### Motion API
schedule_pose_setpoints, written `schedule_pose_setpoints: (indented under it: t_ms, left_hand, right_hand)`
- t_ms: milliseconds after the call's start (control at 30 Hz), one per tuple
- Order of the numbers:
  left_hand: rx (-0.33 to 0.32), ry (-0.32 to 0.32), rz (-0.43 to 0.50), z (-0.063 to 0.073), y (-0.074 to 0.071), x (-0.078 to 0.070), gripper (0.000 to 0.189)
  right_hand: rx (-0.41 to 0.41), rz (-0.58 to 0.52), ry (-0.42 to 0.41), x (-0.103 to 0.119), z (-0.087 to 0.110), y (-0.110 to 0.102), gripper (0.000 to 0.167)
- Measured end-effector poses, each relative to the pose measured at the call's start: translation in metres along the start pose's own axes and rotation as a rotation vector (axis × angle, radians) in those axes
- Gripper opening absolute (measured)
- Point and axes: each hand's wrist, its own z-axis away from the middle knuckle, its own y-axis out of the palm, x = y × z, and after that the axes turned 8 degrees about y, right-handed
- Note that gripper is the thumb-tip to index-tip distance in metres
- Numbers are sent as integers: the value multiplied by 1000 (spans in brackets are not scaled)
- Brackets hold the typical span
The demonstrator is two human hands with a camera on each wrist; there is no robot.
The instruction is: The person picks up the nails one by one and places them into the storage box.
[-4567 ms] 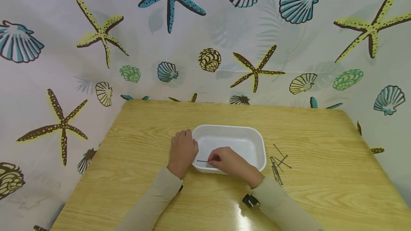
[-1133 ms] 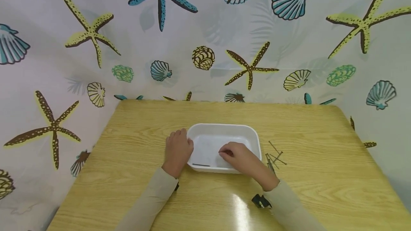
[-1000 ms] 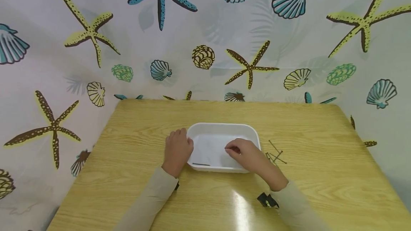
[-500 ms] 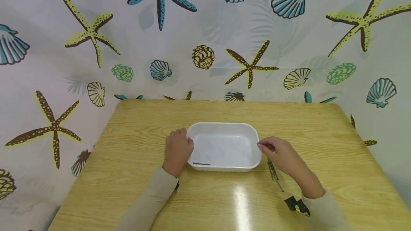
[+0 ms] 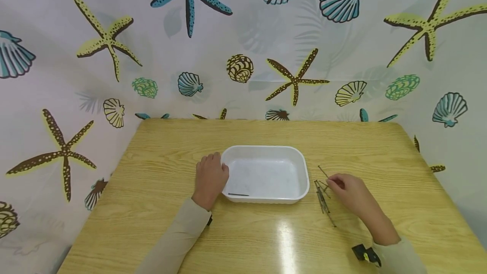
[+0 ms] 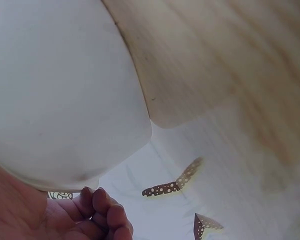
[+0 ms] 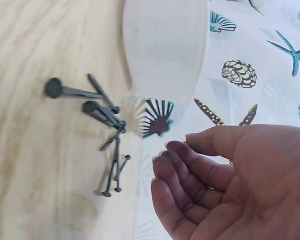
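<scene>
My left hand [image 5: 210, 179] holds the left edge of a white plastic tray [image 5: 266, 200], thumb at the rim; in the left wrist view its curled fingers [image 6: 107, 207] lie by the tray's underside. Inside the tray, along the front wall near the left corner, lies one nail [image 5: 239, 194]. My right hand [image 5: 351, 193] hovers beside a loose pile of nails [image 5: 321, 202] to the right of the tray. Nothing shows between its loosely bent fingers and thumb in the right wrist view, where the nails [image 7: 113, 162] appear to its left, apart from the fingers.
The wood-grain table [image 5: 182, 138] carries the tray and the pile. A cloth printed with starfish and shells [image 5: 160, 67] hangs behind and at both sides of it. A black strap piece [image 5: 366, 254] sits at my right wrist.
My right hand pinched a nail over the tray earlier; that nail now lies in the tray. The hand has since moved right, out of the tray to the pile. My left hand stays put.
</scene>
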Motion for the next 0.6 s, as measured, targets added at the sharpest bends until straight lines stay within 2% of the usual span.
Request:
schedule_pose_setpoints:
  t_ms: [133,600]
  left_hand:
    - [10,-4,12,0,-1,-1,28]
    - [10,-12,10,-1,0,0,27]
  right_hand:
    - [8,17,42,-7,2,6,26]
    - [35,76,82,-15,0,20,23]
